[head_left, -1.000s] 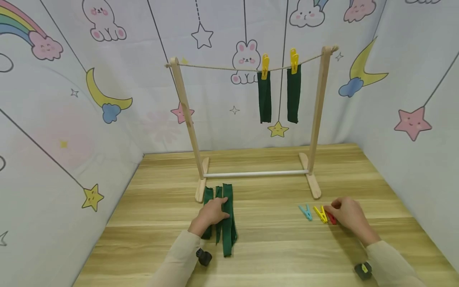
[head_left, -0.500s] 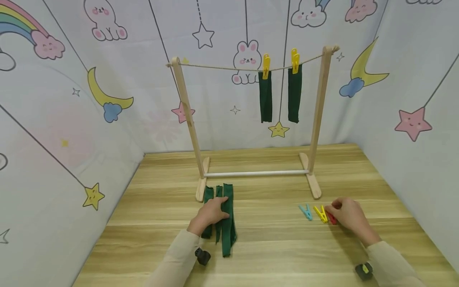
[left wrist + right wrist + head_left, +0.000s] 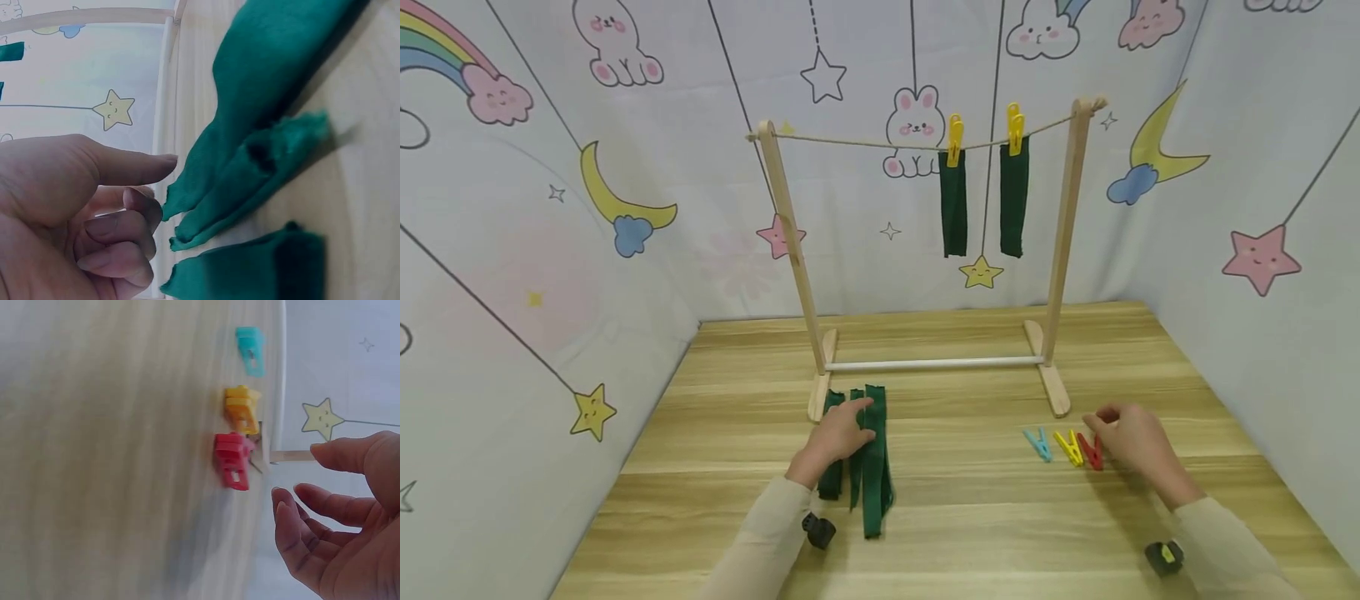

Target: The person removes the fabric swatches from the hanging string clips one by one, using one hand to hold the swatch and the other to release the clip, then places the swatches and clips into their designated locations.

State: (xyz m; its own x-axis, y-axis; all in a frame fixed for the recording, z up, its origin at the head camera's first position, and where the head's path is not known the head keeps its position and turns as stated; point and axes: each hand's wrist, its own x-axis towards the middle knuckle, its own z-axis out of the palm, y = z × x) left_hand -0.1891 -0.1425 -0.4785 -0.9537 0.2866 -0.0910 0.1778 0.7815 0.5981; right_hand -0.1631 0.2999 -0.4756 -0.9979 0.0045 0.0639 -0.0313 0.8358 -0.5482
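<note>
Three dark green cloth strips (image 3: 874, 475) lie side by side on the table, in front of the rack's left foot. My left hand (image 3: 837, 433) hovers over them; in the left wrist view its thumb is out, its fingers loosely bent, and they hold nothing. On the right a blue clothespin (image 3: 1039, 444), a yellow clothespin (image 3: 1069, 448) and a red clothespin (image 3: 1091, 452) lie in a row. Just beside the red one is my right hand (image 3: 1131, 442). The right wrist view shows its thumb (image 3: 344, 454) and fingers apart, with nothing between them.
Behind the strips stands a wooden rack (image 3: 1065, 242) with a rope (image 3: 857, 142) across its top. Two green strips (image 3: 1014, 200) hang there from yellow clothespins (image 3: 955, 142). A white bar (image 3: 932, 363) joins the rack's feet. Patterned cloth walls (image 3: 647, 333) enclose the table (image 3: 970, 517).
My right hand has lifted slightly off the red clothespin, which now shows more fully. The left hand has shifted a little up and left over the strips. Clothespins and strips stay put.
</note>
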